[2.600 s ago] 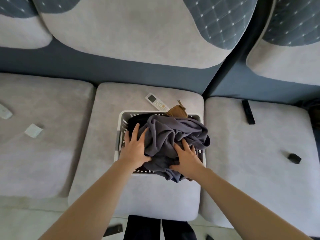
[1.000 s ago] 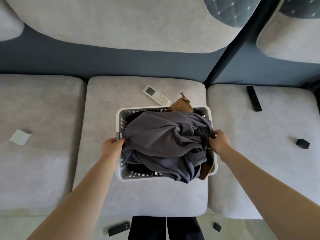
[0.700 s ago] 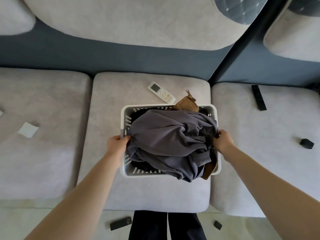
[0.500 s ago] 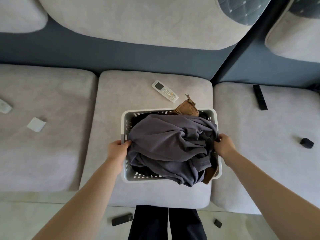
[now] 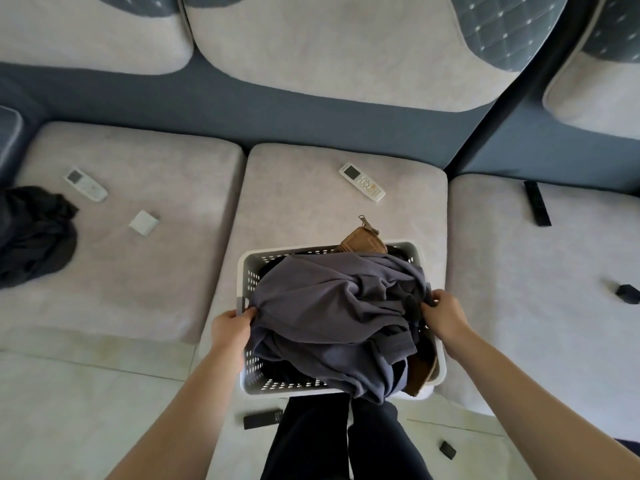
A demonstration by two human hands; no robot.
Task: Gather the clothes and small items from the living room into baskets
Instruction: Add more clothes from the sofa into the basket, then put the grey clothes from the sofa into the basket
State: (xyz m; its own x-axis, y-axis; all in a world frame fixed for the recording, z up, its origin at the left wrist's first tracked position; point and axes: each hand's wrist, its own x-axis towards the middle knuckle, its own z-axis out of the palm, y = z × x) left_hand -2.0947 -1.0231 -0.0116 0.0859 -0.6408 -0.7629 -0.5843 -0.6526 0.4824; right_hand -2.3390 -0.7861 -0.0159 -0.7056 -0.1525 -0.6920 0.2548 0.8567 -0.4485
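A white perforated basket [image 5: 250,271] holds a heaped grey-purple garment [image 5: 332,306] over a brown zipped garment [image 5: 362,239]. It juts past the front edge of the middle sofa seat. My left hand [image 5: 230,327] grips its left rim. My right hand [image 5: 445,315] grips the right rim, partly over the grey cloth. A dark garment [image 5: 33,233] lies on the left seat. White remotes lie on the middle seat [image 5: 362,181] and the left seat [image 5: 85,184].
A small white square item [image 5: 143,222] sits on the left seat. On the right seat lie a black remote [image 5: 536,207] and a small black object [image 5: 627,294]. On the floor lie a black remote [image 5: 263,419] and a small black piece [image 5: 447,449]. My dark-trousered legs [image 5: 346,441] are below the basket.
Both hands went from pressing the grey garment to gripping the basket's sides. The basket has come toward me, past the seat's front edge. The view swung left, revealing the dark garment.
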